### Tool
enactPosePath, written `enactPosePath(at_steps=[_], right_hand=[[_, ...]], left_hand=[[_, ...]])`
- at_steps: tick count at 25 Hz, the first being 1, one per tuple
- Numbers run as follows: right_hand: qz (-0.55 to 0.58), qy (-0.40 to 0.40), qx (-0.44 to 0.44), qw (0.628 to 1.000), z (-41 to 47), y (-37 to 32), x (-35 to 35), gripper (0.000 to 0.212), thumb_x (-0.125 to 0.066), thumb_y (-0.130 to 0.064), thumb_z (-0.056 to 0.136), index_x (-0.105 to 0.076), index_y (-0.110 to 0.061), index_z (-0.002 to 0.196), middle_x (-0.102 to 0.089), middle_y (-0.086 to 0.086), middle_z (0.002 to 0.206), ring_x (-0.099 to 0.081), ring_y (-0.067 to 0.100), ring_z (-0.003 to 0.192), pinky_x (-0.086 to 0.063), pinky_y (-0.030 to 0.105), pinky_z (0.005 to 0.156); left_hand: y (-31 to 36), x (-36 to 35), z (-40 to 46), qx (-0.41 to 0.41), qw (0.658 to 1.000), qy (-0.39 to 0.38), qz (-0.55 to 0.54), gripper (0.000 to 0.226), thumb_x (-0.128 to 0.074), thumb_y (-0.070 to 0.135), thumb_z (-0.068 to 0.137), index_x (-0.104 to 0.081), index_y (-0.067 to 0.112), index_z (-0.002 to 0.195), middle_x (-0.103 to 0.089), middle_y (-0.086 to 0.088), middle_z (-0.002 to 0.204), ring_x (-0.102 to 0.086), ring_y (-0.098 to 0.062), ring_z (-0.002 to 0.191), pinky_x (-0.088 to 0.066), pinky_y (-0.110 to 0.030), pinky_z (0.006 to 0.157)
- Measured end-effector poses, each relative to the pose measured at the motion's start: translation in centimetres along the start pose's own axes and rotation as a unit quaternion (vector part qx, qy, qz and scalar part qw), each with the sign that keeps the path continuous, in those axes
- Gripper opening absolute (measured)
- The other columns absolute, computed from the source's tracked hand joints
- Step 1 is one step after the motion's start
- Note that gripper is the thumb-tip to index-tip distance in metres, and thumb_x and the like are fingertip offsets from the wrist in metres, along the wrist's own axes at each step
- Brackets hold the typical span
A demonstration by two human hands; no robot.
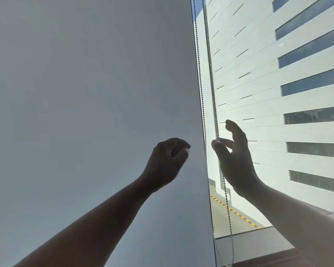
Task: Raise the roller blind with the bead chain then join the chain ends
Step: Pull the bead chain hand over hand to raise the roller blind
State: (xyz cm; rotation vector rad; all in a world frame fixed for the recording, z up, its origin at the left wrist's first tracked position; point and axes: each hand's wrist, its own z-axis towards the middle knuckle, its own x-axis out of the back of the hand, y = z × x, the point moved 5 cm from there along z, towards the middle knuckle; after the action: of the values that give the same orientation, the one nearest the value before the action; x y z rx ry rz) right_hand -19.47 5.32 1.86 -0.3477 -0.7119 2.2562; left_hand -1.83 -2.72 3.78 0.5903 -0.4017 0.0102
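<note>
You have one view only, from the camera on your head, so nothing is shared with a second angle. It faces forward and tilts upward along the window, close to the glass. The roller blind (89, 93) fills the left two thirds of your picture, its right edge running top to bottom. Right of that edge you look out through the glass at a white building (278, 83). The window sill (255, 241) shows only in the bottom right corner. Your left hand (168, 160) and right hand (235, 160) sit near the middle, forearms entering from the bottom corners. The wide lens bends straight lines near the edges.
</note>
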Motion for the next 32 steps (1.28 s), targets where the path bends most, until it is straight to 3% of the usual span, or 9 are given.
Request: enactPosePath(at_steps=[2, 5, 8, 11, 14, 18, 21, 24, 32], right_hand=[[0.096, -0.033, -0.094, 0.990, 0.7, 1.2, -0.4, 0.058, -0.057, -0.036, 0.087, -0.047, -0.032, 0.144, -0.063, -0.011, 0.131, -0.068, 0.013, 0.110, -0.056, 0.041, 0.090], [0.177, -0.093, -0.159, 0.967, 1.2, 2.1, -1.5, 0.036, -0.060, -0.024, 0.099, -0.055, -0.025, 0.134, -0.079, -0.003, 0.099, -0.076, 0.014, 0.087, -0.055, 0.037, 0.078], [0.252, -0.132, -0.178, 0.942, 2.2, 1.7, -1.8, 0.023, -0.053, -0.018, 0.099, -0.063, -0.018, 0.120, -0.079, 0.003, 0.085, -0.074, 0.018, 0.074, -0.054, 0.034, 0.069], [0.305, -0.162, -0.196, 0.918, 2.6, 0.8, -2.0, 0.032, -0.045, -0.014, 0.086, -0.072, -0.013, 0.104, -0.070, 0.010, 0.072, -0.056, 0.019, 0.051, -0.041, 0.028, 0.047], [0.305, -0.161, -0.201, 0.917, 2.3, 0.4, -2.0, 0.032, -0.044, -0.008, 0.089, -0.072, -0.016, 0.077, -0.046, 0.003, 0.052, -0.026, 0.018, 0.043, -0.022, 0.023, 0.044], [0.318, -0.173, -0.221, 0.905, 1.6, 0.3, -2.1, 0.035, -0.039, -0.007, 0.088, -0.045, -0.023, 0.057, -0.025, -0.005, 0.051, -0.015, 0.017, 0.044, -0.018, 0.021, 0.042], [0.302, -0.183, -0.212, 0.911, 0.9, 0.2, -2.0, 0.035, -0.035, -0.008, 0.088, -0.033, -0.025, 0.057, -0.023, -0.007, 0.049, -0.014, 0.014, 0.041, -0.018, 0.019, 0.040], [0.295, -0.193, -0.206, 0.913, 0.5, 0.0, -1.9, 0.037, -0.035, -0.008, 0.089, -0.033, -0.026, 0.057, -0.023, -0.008, 0.048, -0.014, 0.013, 0.040, -0.018, 0.019, 0.040], [0.263, -0.204, -0.240, 0.912, -2.0, 2.0, -1.4, 0.038, -0.034, -0.006, 0.091, -0.031, -0.023, 0.057, -0.021, -0.003, 0.052, -0.012, 0.015, 0.044, -0.011, 0.025, 0.045]], left_hand=[[0.6, -1.5, 0.8, 0.038, 0.997, 0.005, -0.066, 0.021, -0.060, 0.017, 0.090, -0.075, 0.019, 0.104, -0.078, -0.005, 0.098, -0.070, -0.016, 0.087, -0.058, -0.038, 0.085], [1.7, -3.0, 2.4, 0.085, 0.990, -0.032, -0.107, 0.031, -0.054, 0.008, 0.098, -0.064, 0.012, 0.127, -0.071, -0.002, 0.124, -0.065, -0.013, 0.111, -0.052, -0.036, 0.101], [3.1, -3.7, 3.7, 0.121, 0.978, -0.065, -0.154, 0.028, -0.043, 0.013, 0.104, -0.059, 0.014, 0.127, -0.065, -0.007, 0.135, -0.060, -0.016, 0.119, -0.046, -0.034, 0.103], [5.0, -3.7, 5.5, 0.106, 0.978, -0.056, -0.169, 0.031, -0.035, 0.012, 0.105, -0.058, 0.010, 0.126, -0.067, -0.013, 0.134, -0.062, -0.027, 0.125, -0.048, -0.040, 0.106], [7.2, -3.8, 6.8, 0.088, 0.964, -0.048, -0.244, 0.030, -0.033, 0.006, 0.103, -0.058, 0.007, 0.120, -0.071, -0.020, 0.127, -0.068, -0.034, 0.119, -0.056, -0.043, 0.101], [9.2, -4.6, 7.9, 0.124, 0.909, -0.057, -0.394, 0.039, -0.030, 0.010, 0.102, -0.065, 0.000, 0.116, -0.077, -0.016, 0.101, -0.078, -0.031, 0.089, -0.061, -0.038, 0.083], [9.8, -5.4, 8.1, 0.136, 0.902, -0.061, -0.406, 0.037, -0.030, 0.011, 0.100, -0.067, 0.004, 0.098, -0.051, -0.002, 0.061, -0.046, -0.014, 0.046, -0.038, -0.025, 0.049], [9.9, -5.8, 7.7, 0.139, 0.900, -0.032, -0.412, 0.035, -0.030, 0.012, 0.095, -0.050, 0.016, 0.066, -0.025, 0.005, 0.051, -0.017, -0.011, 0.040, -0.019, -0.020, 0.039], [7.8, -7.6, 6.0, 0.190, 0.906, -0.024, -0.377, 0.032, -0.029, 0.016, 0.090, -0.032, 0.022, 0.058, -0.020, 0.007, 0.048, -0.014, -0.011, 0.036, -0.015, -0.016, 0.040]])
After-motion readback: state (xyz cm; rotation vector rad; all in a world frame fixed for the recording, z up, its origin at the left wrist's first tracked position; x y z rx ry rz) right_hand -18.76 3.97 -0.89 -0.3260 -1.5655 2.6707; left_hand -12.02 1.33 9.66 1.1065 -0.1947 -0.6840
